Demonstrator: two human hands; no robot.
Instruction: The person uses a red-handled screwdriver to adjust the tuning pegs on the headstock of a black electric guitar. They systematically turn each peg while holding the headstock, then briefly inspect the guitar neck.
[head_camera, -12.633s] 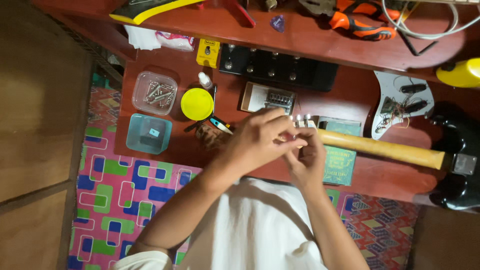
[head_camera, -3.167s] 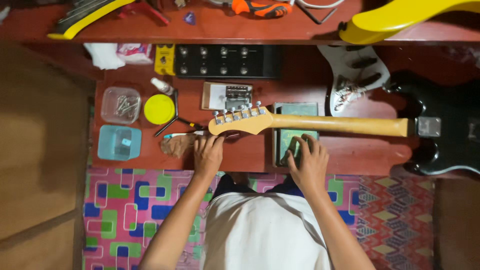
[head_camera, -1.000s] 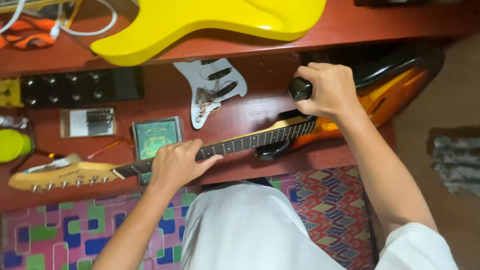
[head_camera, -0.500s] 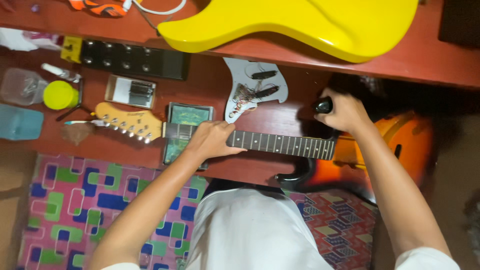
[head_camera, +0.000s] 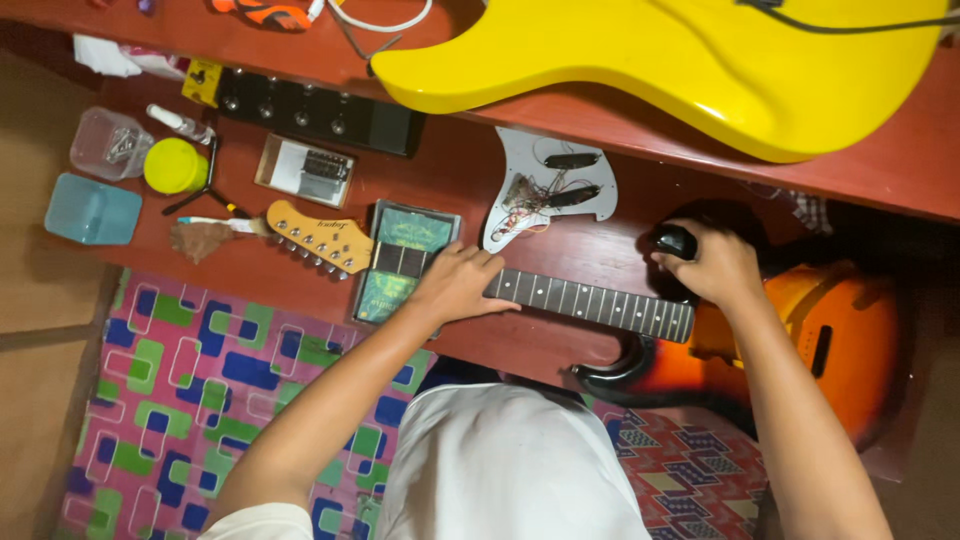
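Sunburst guitar (head_camera: 800, 350) lies flat on the red worktop (head_camera: 560, 345), body at 3 o'clock, headstock (head_camera: 315, 235) at 9 o'clock. Left hand (head_camera: 458, 285) wraps the neck (head_camera: 590, 300) above a green packet (head_camera: 405, 262). Right hand (head_camera: 712, 265) closes on a black knob-like part (head_camera: 676, 240) at the upper horn. White pickguard (head_camera: 552, 190) sits at 12 o'clock; yellow guitar body (head_camera: 660, 60) lies farthest.

The left hand (head_camera: 458, 283) covers a stretch of the guitar neck (head_camera: 590, 300), hiding the frets beneath it. The right hand (head_camera: 715, 265) wraps a dark tool (head_camera: 677, 241) whose lower part cannot be seen. The yellow guitar body (head_camera: 680, 60) is cut off by the top edge. Contents of the clear plastic box (head_camera: 105, 143) are too small to identify. The sunburst guitar body (head_camera: 800, 340) fades into shadow at right.
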